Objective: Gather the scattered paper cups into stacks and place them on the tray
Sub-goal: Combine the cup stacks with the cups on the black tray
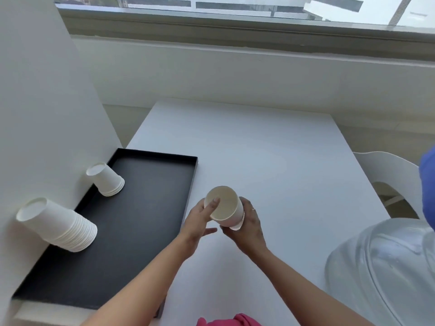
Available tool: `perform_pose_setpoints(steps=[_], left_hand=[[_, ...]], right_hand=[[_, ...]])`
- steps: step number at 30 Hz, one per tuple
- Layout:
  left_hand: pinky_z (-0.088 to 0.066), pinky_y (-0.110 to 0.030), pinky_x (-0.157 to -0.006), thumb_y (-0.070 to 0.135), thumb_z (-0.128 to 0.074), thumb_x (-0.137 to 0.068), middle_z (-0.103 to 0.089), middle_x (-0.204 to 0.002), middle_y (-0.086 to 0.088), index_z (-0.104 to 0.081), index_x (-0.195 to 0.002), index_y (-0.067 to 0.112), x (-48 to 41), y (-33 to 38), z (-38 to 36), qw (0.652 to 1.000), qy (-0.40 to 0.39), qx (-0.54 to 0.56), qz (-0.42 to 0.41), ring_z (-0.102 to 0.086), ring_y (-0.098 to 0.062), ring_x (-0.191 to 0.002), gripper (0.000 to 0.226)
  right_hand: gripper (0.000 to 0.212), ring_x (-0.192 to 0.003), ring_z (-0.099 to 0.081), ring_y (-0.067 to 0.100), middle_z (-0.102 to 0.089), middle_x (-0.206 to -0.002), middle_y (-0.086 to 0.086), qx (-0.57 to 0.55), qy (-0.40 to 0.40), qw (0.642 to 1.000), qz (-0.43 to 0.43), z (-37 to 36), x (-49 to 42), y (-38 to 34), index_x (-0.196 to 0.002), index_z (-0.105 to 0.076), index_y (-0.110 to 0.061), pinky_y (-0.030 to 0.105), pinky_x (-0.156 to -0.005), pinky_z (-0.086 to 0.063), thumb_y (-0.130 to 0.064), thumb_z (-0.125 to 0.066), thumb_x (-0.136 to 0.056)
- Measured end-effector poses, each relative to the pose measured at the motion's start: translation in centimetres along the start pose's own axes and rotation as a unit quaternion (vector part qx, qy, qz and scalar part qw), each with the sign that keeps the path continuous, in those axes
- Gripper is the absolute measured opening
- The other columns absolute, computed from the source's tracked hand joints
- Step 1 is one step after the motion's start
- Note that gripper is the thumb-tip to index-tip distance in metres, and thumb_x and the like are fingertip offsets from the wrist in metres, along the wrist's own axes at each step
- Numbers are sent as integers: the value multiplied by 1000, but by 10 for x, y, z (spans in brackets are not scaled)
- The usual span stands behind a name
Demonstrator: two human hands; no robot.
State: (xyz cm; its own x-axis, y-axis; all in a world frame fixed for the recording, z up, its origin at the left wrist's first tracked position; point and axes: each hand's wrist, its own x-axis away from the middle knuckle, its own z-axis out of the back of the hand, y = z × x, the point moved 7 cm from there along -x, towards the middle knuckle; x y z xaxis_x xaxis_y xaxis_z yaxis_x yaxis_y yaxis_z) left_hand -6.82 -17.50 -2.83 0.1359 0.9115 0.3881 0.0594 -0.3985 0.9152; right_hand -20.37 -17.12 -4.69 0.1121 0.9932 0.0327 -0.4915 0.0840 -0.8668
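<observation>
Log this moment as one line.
right hand: grips held cups | left hand: fingers at their rim | tray: near stack, far stack, both upside down

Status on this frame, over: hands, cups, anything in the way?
Right hand grips held cups; left hand touches their rim. Near stack and far stack upside down on tray. Path to tray looks clear.

- Looks like an office break corner or pantry.
- A plain white table [270, 161] and a white chair [388, 168] stand below a wide window [235, 5] facing other buildings.
- A large clear water bottle [381, 267] is on the right, and stacked paper cups [61, 227] stand on a black tray [153, 184].
</observation>
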Motion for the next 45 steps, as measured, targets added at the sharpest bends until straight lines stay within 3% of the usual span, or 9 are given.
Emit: perform_pose_setpoints(steps=[8, 11, 15, 18, 22, 31, 37, 42, 45], left_hand=[[-55, -32, -79, 25, -42, -97, -60, -108, -5, -61, -97, 27, 17, 9, 77, 991, 119, 56, -39, -59, -21, -96, 19], [-55, -30, -77, 23, -39, -98, -60, -107, -4, -59, -105, 21, 23, 10, 95, 983, 153, 92, -53, -58, -20, -99, 21], [-53, -32, -82, 22, -38, -99, -59, -107, -4, -56, -109, 19, 29, 19, 123, 966, 204, 128, -96, -57, -19, -101, 21], [-52, -31, -82, 22, -36, -99, -59, -103, -1, -57, -99, 25, 32, 25, 138, 955, 218, 159, -122, -57, -14, -96, 21], [-51, -34, -85, 23, -35, -99, -59, -105, 0, -56, -100, 28, 38, 24, 152, 955, 217, 144, -141, -56, -17, -100, 22], [-44, -42, -102, 17, -41, -97, -62, -110, 11, -57, -109, 32, 42, 15, 166, 978, 134, 27, -156, -56, -16, -111, 25], [-47, -35, -99, -4, -42, -89, -66, -114, 2, -61, -110, 29, 34, 9, 175, 985, 95, 27, -139, -58, -20, -115, 43], [-40, -31, -103, 9, -45, -65, -61, -123, 1, -57, -117, 23, 27, 8, 185, 987, 53, 73, -135, -52, -12, -120, 55], [-35, -32, -108, 8, -49, -75, -58, -124, -4, -54, -114, 21, 17, 7, 201, 979, 99, 129, -120, -49, -13, -123, 42]], right_hand=[[70, -124, -36, 17, -42, -132, -4, 29, -53, 996, 65, -47, 3, -49, -133, -41, -28, 27, -90, -40, -22, -77, -73], [72, -127, -33, 17, -36, -135, -2, 61, -44, 995, 63, -61, 4, -60, -137, -36, -29, 29, -94, -39, -29, -74, -75], [73, -121, -42, 17, -38, -135, 1, -16, -41, 999, -32, -83, 5, -67, -139, -27, -22, 31, -98, -40, -36, -68, -81], [49, -101, -57, 18, -53, -125, 5, -143, -105, 977, -118, -109, 11, -73, -133, -35, -19, 32, -90, -48, -42, -49, -93], [46, -86, -64, 18, -63, -109, 7, -270, -144, 940, -152, -134, 20, -92, -117, -50, -14, 33, -74, -50, -50, -28, -97], [64, -92, -67, 23, -68, -108, 11, -424, -195, 860, -204, -165, 17, -115, -123, -54, -20, 41, -72, -56, -67, -29, -87], [60, -82, -69, 20, -70, -99, 10, -420, -178, 864, -213, -171, 10, -110, -122, -54, -18, 37, -64, -57, -63, -37, -87], [59, -82, -69, 20, -70, -102, 9, -412, -157, 873, -211, -174, -1, -110, -124, -53, -18, 37, -64, -57, -62, -39, -87], [55, -79, -68, 19, -69, -99, 7, -412, -138, 875, -211, -174, -6, -109, -123, -53, -19, 37, -63, -57, -60, -41, -88]])
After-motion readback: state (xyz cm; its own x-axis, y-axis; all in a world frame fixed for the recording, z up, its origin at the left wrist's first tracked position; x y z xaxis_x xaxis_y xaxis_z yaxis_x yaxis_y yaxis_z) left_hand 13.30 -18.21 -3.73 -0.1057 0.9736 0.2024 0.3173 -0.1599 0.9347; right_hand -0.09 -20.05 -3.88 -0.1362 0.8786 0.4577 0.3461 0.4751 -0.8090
